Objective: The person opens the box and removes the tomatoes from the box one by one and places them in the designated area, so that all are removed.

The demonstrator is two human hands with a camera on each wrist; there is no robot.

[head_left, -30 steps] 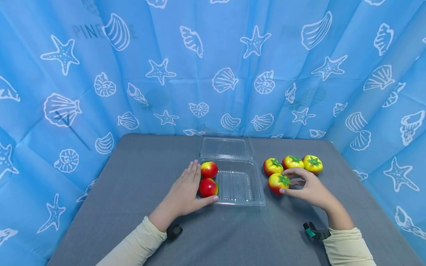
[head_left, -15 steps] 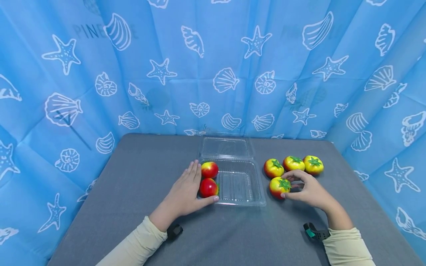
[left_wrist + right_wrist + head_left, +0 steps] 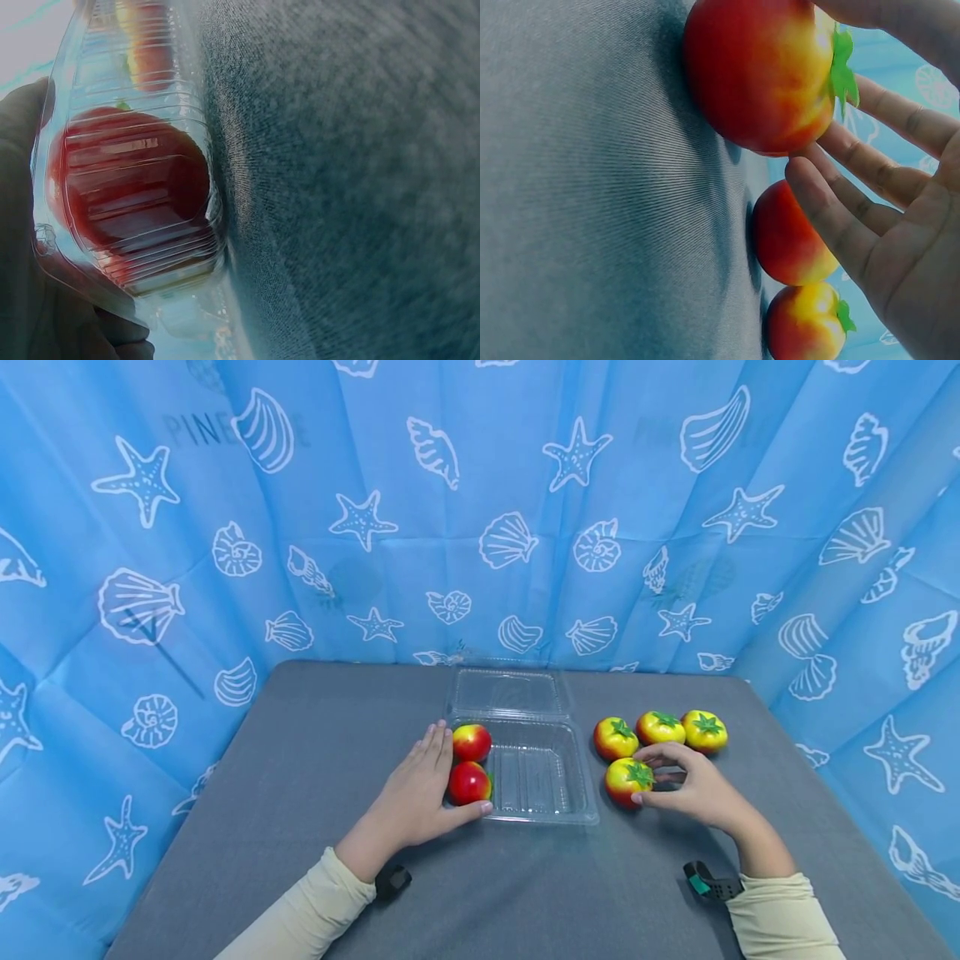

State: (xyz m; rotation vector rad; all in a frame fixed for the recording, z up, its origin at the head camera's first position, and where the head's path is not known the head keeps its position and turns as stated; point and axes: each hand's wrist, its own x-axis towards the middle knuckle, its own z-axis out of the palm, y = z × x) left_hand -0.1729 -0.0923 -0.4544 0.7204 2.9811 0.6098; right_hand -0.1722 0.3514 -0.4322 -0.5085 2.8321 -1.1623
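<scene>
A clear plastic clamshell box (image 3: pixel 577 777) lies opened on the cloth, its lid (image 3: pixel 508 692) folded back. Two red-and-yellow toy tomatoes (image 3: pixel 470 783) sit along the box's left side. My left hand (image 3: pixel 420 789) rests against that side with fingers straight and its thumb at the front rim. Right of the box, my right hand (image 3: pixel 693 785) holds a toy tomato (image 3: pixel 627 782) between thumb and fingers, its green leaf facing up. This tomato is at the cloth; whether it touches is hard to tell. In the right wrist view, other tomatoes (image 3: pixel 787 232) show beyond the fingers.
Behind the held tomato, three more toy tomatoes stand in a row: a left one (image 3: pixel 615 739), a middle one (image 3: pixel 660 727) and a right one (image 3: pixel 705 732). Grey cloth (image 3: pixel 510 893) covers the table. A blue shell-print curtain (image 3: pixel 480 527) hangs behind its far edge.
My right hand and its tomato have shifted slightly toward me, opening a small gap from the tomato behind. Over the last half second little moves. My left hand stays at the box.
</scene>
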